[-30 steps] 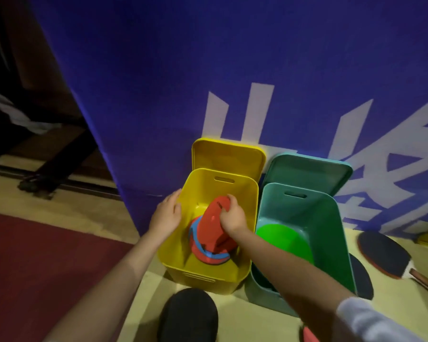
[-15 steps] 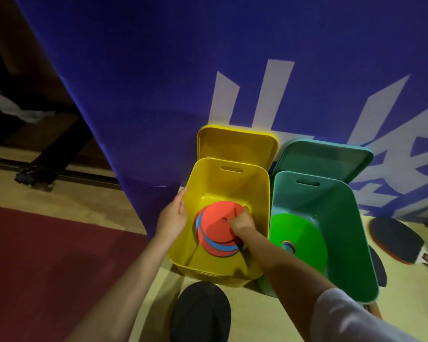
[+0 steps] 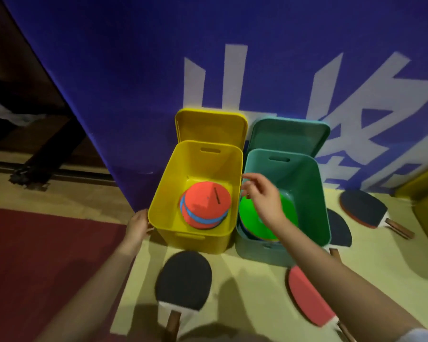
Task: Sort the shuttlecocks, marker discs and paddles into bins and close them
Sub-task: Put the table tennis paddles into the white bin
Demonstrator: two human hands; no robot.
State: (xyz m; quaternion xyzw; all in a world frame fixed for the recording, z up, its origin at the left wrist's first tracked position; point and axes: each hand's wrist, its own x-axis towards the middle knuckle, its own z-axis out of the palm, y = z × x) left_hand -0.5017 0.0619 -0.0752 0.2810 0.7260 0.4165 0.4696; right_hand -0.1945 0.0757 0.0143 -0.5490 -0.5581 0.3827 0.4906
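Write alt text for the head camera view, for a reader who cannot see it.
A person's right hand hovers empty over two open bins: a yellow bin holding stacked red and blue marker discs and a green bin holding a green disc. The left hand touches the yellow bin's outer wall; table tennis paddles lie on the floor around them.

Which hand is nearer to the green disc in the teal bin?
Right. The right hand hovers just above the green disc, empty; the left hand rests on the yellow bin's far outer corner.
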